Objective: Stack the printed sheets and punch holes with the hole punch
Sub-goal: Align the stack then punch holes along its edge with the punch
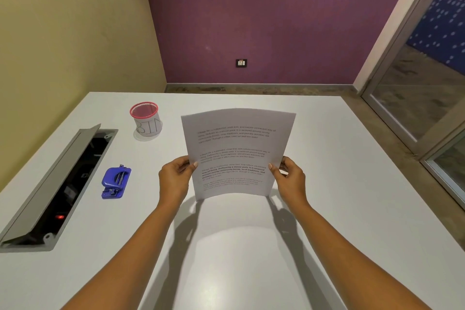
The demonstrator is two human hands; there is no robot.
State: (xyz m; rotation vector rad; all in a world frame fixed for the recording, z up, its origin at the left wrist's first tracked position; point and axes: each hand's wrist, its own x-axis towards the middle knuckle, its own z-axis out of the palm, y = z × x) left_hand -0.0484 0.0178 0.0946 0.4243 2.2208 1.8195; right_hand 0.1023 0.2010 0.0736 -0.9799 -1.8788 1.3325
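The printed sheets (236,151) stand upright on their lower edge on the white table (339,184), bowed slightly, with text facing me. My left hand (175,176) pinches their left edge, thumb in front. Gripping the right edge in the same way is my right hand (289,176). How many sheets are in the stack I cannot tell. A blue hole punch (116,182) lies on the table to the left of my left hand, apart from it.
A pink mesh cup (146,118) labelled "BIN" stands at the back left. A grey cable hatch (54,189) with its lid raised is set into the table's left side. Walls stand close behind and to the left; a glass door (427,83) is at right.
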